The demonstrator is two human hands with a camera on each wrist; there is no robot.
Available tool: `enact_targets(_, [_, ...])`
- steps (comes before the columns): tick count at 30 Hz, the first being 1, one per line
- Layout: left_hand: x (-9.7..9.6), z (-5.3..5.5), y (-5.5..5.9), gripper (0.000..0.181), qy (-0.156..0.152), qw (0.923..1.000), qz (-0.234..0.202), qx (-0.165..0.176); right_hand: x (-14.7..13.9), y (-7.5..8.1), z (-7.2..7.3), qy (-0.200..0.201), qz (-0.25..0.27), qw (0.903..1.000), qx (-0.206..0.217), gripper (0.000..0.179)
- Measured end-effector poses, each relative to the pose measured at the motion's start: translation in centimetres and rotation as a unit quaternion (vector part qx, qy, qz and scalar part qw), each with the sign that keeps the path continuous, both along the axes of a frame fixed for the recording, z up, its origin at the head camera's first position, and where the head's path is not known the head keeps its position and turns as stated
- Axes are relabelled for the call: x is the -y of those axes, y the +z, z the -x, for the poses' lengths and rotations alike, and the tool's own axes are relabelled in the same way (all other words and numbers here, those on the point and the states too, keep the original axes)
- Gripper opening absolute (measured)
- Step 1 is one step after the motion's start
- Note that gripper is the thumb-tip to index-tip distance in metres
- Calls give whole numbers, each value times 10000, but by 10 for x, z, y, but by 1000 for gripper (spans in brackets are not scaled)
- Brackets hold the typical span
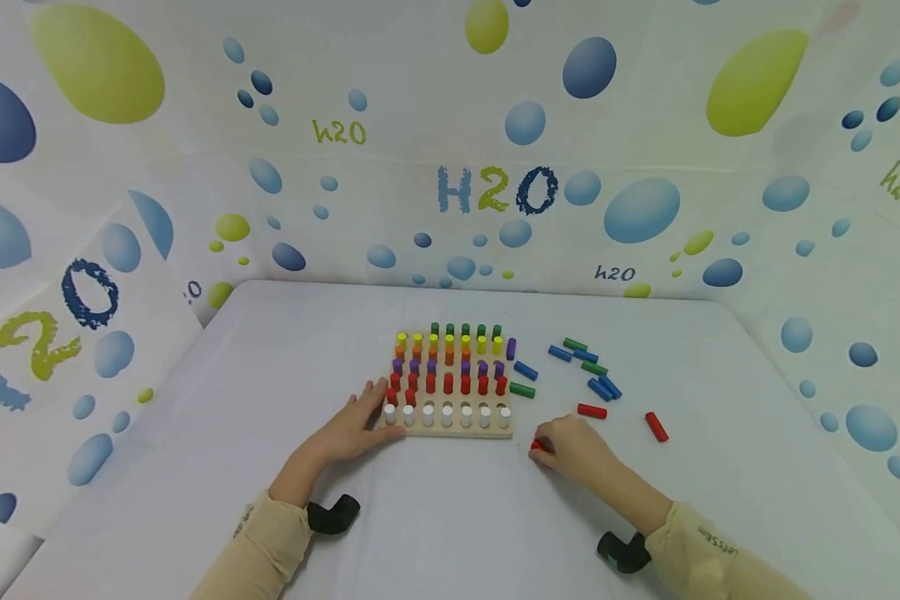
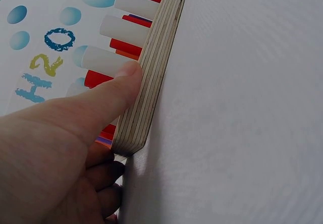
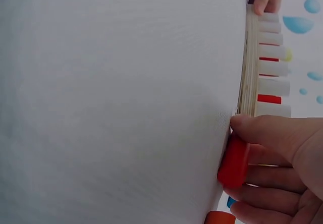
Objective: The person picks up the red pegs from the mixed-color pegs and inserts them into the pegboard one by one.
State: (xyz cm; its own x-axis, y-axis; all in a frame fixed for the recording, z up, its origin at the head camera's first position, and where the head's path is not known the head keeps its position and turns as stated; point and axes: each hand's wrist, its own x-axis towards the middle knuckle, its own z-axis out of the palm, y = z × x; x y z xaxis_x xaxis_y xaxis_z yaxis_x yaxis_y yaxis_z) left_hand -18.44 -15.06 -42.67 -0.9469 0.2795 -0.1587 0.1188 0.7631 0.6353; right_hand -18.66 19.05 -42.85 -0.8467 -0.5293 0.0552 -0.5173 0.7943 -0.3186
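A wooden pegboard (image 1: 457, 432) bears rows of upright pegs: white ones (image 1: 446, 415) in front, then red, purple, orange, yellow and green behind. In the row behind the white pegs, two red pegs (image 1: 410, 397) stand at the left. My left hand (image 1: 348, 427) holds the board's front left corner, thumb on the front edge (image 2: 146, 82) and fingers along the left side. On the cloth right of the board, my right hand (image 1: 573, 450) pinches a red peg (image 3: 234, 161) between thumb and fingers; the peg lies at the cloth surface.
Loose pegs lie right of the board: two red pegs, one (image 1: 592, 411) nearer and one (image 1: 656, 427) farther right, several blue pegs (image 1: 560, 353), several green pegs (image 1: 522, 390) and a purple peg (image 1: 512, 348) against the board's side. A patterned backdrop (image 1: 420, 208) rises behind the white table (image 1: 285, 350).
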Motion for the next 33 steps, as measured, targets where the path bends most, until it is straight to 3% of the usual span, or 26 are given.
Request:
enact_targets(7, [1,0,-1,93,-35,10000,-23,-7,-1,-1,-1,253,439,9986,158,17])
enact_targets(11, [0,0,-1,94,-42,10000,-32,-2,-3,-1,0,289,788,9954,468,15])
enact_targets(15, [0,0,-1,94,-32,10000,-5,-15,-9,3,3,230,1407,9854,933,14])
enact_targets(20, [1,0,-1,94,-37,10000,5,-50,-19,3,8,-12,2277,9601,1623,18])
enact_targets(26, [1,0,0,94,-36,10000,-9,-53,-29,-2,13,-325,3022,9183,2538,30])
enact_targets(33, [0,0,0,93,-30,10000,-5,-7,-32,0,14,-675,3460,8882,2945,36])
